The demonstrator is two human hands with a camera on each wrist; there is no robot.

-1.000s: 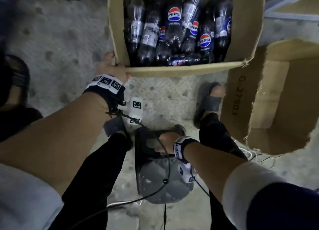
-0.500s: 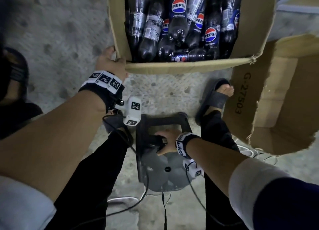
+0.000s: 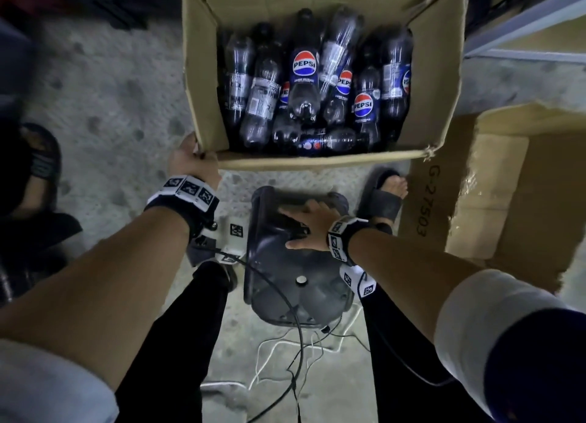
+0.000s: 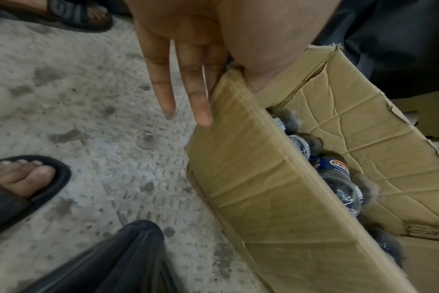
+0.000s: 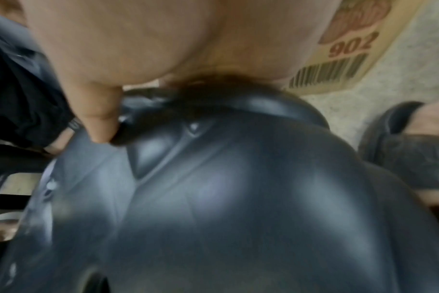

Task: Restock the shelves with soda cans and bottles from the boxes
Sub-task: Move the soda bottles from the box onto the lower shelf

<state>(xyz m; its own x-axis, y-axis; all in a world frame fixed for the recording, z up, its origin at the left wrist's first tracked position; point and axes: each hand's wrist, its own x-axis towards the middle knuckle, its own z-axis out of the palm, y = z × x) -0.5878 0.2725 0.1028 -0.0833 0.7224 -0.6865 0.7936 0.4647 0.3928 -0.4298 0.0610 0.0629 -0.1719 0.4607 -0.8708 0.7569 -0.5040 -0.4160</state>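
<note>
right hand (image 3: 312, 229) flattened on stool (image 3: 298, 273), two boxes (image 3: 203, 83)

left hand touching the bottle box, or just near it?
Touching. The left wrist view shows the left hand at the cardboard box corner: fingers flat on the outer wall, thumb over the rim. The head view agrees.

left hand (image 4: 188, 39): thumb inside, straight fingers (image 4: 199, 95) outside corner of cardboard box (image 4: 258, 178) | contents: Pepsi bottles (image 4: 338, 174) | concrete floor (image 4: 100, 119) | sandalled foot (image 4: 20, 186) near; second sandal (image 4: 73, 13) beyond
</note>
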